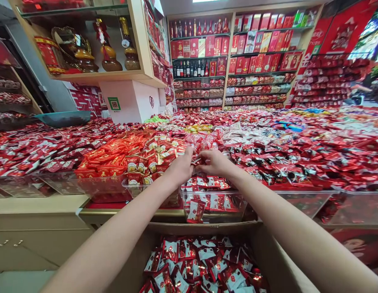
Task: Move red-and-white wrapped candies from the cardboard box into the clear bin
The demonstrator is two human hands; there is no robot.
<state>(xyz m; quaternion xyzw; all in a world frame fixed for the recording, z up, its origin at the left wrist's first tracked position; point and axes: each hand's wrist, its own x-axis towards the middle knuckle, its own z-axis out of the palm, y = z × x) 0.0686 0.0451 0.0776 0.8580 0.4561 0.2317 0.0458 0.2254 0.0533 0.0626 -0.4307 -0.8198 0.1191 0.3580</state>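
My left hand and my right hand meet at the middle of the counter, fingers curled and pinched close together. Whatever lies between the fingertips is mostly hidden and too small to name. Just below them stands a clear plastic bin of red-and-white wrapped packets. Closer to me, under my forearms, an open cardboard box contains many similar packets. Gold-and-red packets marked "DURIAN" lie left of my left hand.
Clear bins line the counter front, with orange-red packets on the left and dark red ones on the right. A teal bowl and a white pillar with a QR code stand behind. Bottles and red boxes fill wall shelves.
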